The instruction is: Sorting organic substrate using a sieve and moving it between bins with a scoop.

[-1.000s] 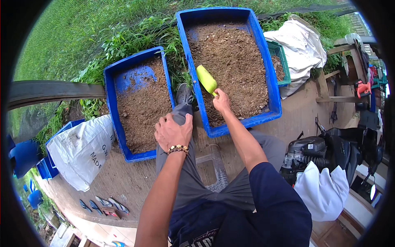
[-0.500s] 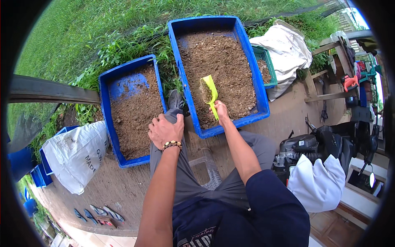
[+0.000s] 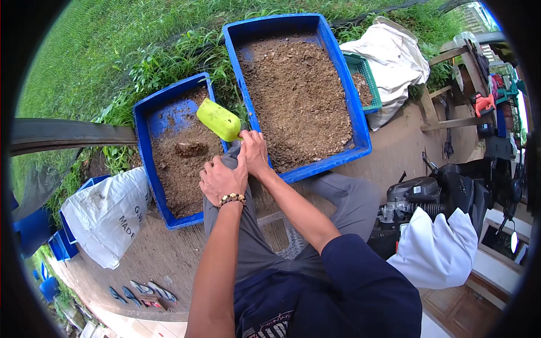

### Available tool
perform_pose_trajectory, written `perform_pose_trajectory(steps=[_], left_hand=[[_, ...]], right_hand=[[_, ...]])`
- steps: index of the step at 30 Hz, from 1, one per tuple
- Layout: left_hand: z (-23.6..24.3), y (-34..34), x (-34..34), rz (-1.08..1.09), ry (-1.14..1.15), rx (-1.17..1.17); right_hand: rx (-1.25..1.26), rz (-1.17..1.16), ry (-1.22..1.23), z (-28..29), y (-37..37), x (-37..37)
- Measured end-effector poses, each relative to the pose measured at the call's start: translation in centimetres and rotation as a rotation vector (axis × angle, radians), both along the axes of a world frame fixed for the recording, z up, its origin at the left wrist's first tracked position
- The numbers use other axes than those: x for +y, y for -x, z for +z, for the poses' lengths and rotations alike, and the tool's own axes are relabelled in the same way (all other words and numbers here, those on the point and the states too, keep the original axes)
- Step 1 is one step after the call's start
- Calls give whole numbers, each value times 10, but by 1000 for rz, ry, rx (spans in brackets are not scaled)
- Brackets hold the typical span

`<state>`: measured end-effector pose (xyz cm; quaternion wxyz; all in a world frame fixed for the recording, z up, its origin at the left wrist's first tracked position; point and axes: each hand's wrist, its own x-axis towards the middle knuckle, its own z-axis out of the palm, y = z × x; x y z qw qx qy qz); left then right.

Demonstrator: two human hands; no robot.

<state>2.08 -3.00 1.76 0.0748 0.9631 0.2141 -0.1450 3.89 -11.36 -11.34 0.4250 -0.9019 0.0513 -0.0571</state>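
My right hand [image 3: 256, 153] grips a lime-green hand scoop [image 3: 218, 119], its handle mostly hidden by the fingers. The scoop is turned over above the smaller blue tray [image 3: 141, 147], and its underside shows. Below its lip, a brown clump [image 3: 191, 149] of loose material shows over the contents; I cannot tell whether it is still in the air. My left hand [image 3: 224, 179] rests on my left knee with the fingers spread, holding nothing. To the right stands the larger blue tray [image 3: 356, 119], filled with brown crumbly material [image 3: 296, 101].
A green crate [image 3: 369, 84] and a white sack [image 3: 389, 59] stand beyond the larger tray. Another white sack [image 3: 107, 208] lies left of the smaller one. A motorcycle [image 3: 420, 194] is at right, several sandals [image 3: 143, 291] at lower left, and a dark beam [image 3: 73, 133] at left.
My right hand has carried the scoop left from the larger tray to above the smaller one and turned it over. A clump has come out. My left hand stays on the knee.
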Motion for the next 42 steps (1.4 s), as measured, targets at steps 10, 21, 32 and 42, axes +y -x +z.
perform_pose_trajectory(steps=[10,21,32,42], left_hand=[[0,-3,3,7,-31,-6],[-3,-4,-5,-61,63,-27],[-7,-15,-3,-79,129,-39],[-3,-11,-6,-60,126,-47]], right_hand=[[306,-994,-153,-118,22,-137],[388,-1132,-361,-122,-65,-246],[280,-882,-139,-144,-122,-280],[516,-382,51,-128,-107,-211]])
